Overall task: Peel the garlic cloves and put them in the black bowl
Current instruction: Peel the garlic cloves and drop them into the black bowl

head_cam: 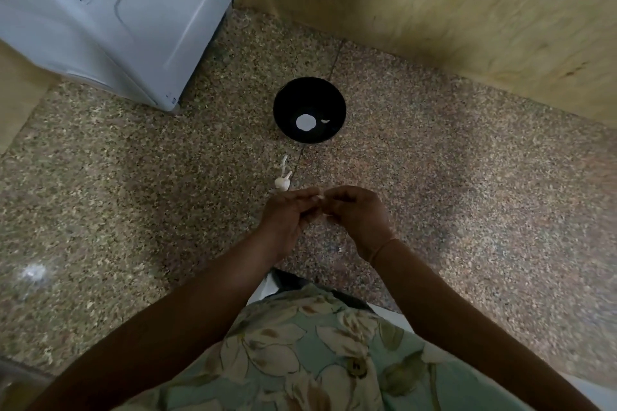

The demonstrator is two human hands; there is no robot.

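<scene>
The black bowl point(290, 100) stands on the speckled floor ahead of me, with one peeled clove point(325, 121) lying inside beside a round white spot. A garlic piece with its stalk point(282, 181) lies on the floor between the bowl and my hands, and a thin strip of peel point(284, 162) lies just beyond it. My left hand point(287, 215) and my right hand point(355, 215) meet fingertip to fingertip below the garlic piece. Together they pinch a small garlic clove point(320, 197), which the fingers mostly hide.
A white appliance point(110, 17) stands at the back left. A plywood wall point(434, 10) runs along the back and right. The terrazzo floor point(467, 177) spreads to both sides. A bright glare spot point(33, 272) sits at the left.
</scene>
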